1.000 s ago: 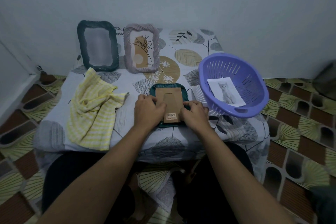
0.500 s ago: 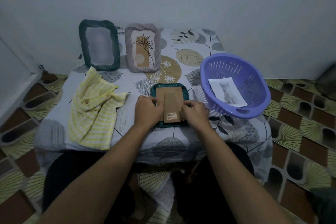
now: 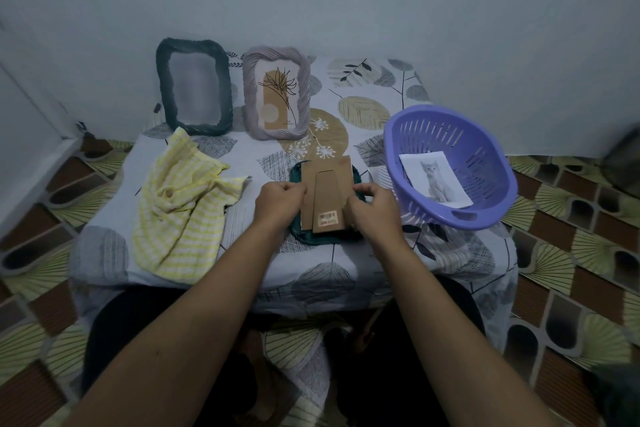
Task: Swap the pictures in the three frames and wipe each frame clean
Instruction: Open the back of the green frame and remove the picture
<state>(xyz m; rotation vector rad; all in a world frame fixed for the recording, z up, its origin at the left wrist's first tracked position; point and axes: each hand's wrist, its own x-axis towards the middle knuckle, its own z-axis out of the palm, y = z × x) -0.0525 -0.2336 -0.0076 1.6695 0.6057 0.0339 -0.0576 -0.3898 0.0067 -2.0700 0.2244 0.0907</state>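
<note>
Left grip [image 3: 278,199] and right grip [image 3: 372,203] each pinch 1 long edge of the backing board [image 3: 327,189], lying between them on the face-down green frame [image 3: 310,237], long axis pointing away from the person.

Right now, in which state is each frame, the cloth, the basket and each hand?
Dark green frame: upright.
Lilac frame: upright, flower picture inside.
Teal frame: face down on the table.
Backing board: pinched by left hand and right hand.
Yellow cloth: crumpled, untouched.
Purple basket: cat picture inside.
</note>
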